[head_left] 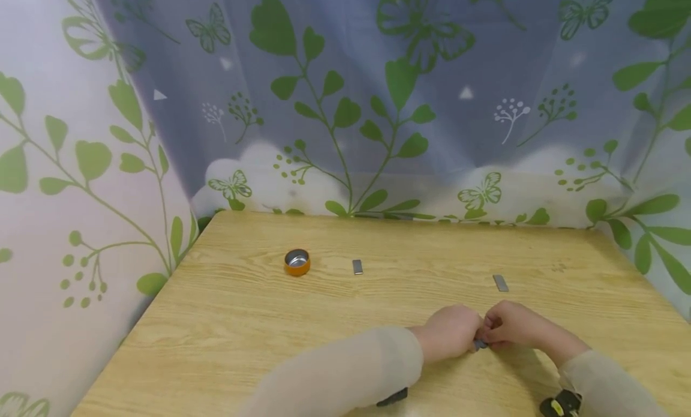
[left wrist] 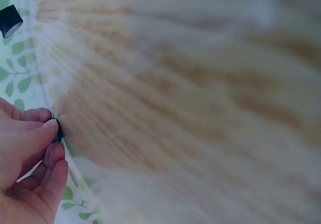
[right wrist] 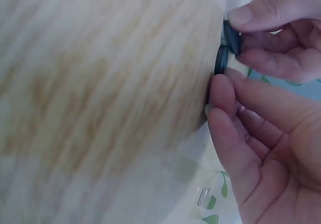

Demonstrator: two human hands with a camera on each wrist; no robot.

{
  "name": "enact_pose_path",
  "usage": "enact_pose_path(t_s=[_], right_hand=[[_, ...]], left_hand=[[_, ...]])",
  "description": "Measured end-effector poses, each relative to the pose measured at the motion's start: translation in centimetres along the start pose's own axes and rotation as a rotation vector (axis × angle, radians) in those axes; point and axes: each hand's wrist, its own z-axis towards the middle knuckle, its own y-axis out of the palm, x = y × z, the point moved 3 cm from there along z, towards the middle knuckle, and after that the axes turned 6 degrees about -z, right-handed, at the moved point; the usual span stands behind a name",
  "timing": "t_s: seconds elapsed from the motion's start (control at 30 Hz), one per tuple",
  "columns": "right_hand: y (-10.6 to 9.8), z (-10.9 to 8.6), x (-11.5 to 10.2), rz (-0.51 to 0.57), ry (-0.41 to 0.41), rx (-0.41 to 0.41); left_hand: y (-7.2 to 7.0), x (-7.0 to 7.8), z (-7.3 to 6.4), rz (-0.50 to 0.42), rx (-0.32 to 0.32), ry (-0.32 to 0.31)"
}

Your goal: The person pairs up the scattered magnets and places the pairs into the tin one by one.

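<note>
Near the front right of the wooden table (head_left: 243,321), my left hand (head_left: 450,333) and right hand (head_left: 515,326) meet fingertip to fingertip. Between them shows a small dark piece (head_left: 480,344). Close up in the right wrist view, two thin dark rounded pieces (right wrist: 232,37) overlap end to end. The upper hand pinches one between thumb and fingers; the lower hand holds the end of the other at its fingertips. Thumb and fingers also close on a dark piece (left wrist: 58,132) in the left wrist view. Fingers hide part of both pieces; whether they are joined I cannot tell.
An orange round bowl (head_left: 297,262) with a metallic inside stands at the back left. Beside it lies a small flat grey piece (head_left: 358,266). Another grey piece (head_left: 500,282) lies just beyond the hands. A leaf-patterned curtain (head_left: 345,135) hangs behind the table.
</note>
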Motion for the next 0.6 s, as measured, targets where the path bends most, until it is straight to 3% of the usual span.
enact_pose_path(t_s=[0.17, 0.37, 0.6], right_hand=[[0.02, 0.09, -0.14, 0.030, -0.037, -0.020], [-0.12, 0.09, 0.03, -0.015, -0.036, -0.025], [0.04, -0.08, 0.23, 0.069, -0.026, -0.050]], left_hand=[[-0.05, -0.01, 0.07, 0.011, 0.010, 0.015], [0.08, 0.06, 0.30, 0.002, 0.019, -0.001], [0.58, 0.10, 0.52, -0.033, 0.043, -0.045]])
